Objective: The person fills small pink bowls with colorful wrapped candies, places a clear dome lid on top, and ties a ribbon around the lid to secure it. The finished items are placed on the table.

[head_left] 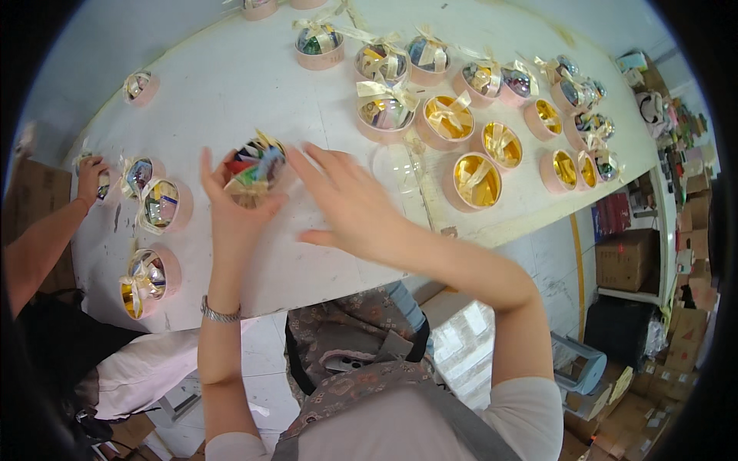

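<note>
My left hand [234, 207] is wrapped round the side of a small round gift box [257, 173] filled with colourful wrapped pieces, just above the white table. My right hand [342, 196] is beside the box's right side, palm down, fingers stretched and thumb apart, slightly blurred. Whether its fingertips touch the box, I cannot tell. To the right of that hand, a clear plastic lid [396, 165] lies on the table [323, 100]. Pink round boxes with cream ribbon bows stand nearby, one of them a filled box [161, 206] left of my left hand.
Boxes lined with gold foil [477, 182] and several filled ones [384, 111] crowd the table's right side. At the left edge, a co-worker's hand [91, 178] is at another box. A grey stool [580, 365] and cardboard cartons [630, 261] stand at the right.
</note>
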A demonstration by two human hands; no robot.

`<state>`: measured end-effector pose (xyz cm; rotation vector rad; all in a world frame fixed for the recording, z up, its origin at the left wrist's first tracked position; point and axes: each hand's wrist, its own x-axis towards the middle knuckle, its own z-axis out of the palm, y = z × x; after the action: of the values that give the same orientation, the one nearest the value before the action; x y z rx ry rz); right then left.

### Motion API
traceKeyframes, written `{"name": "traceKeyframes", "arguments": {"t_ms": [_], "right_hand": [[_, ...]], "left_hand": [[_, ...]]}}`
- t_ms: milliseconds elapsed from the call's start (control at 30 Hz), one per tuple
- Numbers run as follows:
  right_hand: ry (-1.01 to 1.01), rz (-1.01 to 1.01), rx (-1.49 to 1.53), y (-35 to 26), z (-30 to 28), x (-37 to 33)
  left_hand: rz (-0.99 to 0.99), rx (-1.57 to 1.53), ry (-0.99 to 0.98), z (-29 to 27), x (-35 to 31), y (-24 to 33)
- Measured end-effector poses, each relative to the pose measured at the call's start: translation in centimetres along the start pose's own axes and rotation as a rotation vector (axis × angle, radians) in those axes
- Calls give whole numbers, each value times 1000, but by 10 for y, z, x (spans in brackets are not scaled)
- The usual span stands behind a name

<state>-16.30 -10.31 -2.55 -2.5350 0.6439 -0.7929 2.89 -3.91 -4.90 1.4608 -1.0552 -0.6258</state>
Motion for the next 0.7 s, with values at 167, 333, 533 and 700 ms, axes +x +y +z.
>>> {"name": "traceKeyframes", "arguments": {"t_ms": [167, 333, 533, 700], "right_hand": [[159, 238, -531, 36, -37, -59], [136, 320, -95, 26, -26, -56], [149, 155, 776, 3, 9, -71], [113, -24, 624, 10, 21, -53]], "left_hand": [[77, 101, -196, 2, -8, 2], [-46, -108, -538, -30, -34, 4], [60, -139, -179, -19, -97, -5], [87, 116, -54, 5, -109, 1]]}}
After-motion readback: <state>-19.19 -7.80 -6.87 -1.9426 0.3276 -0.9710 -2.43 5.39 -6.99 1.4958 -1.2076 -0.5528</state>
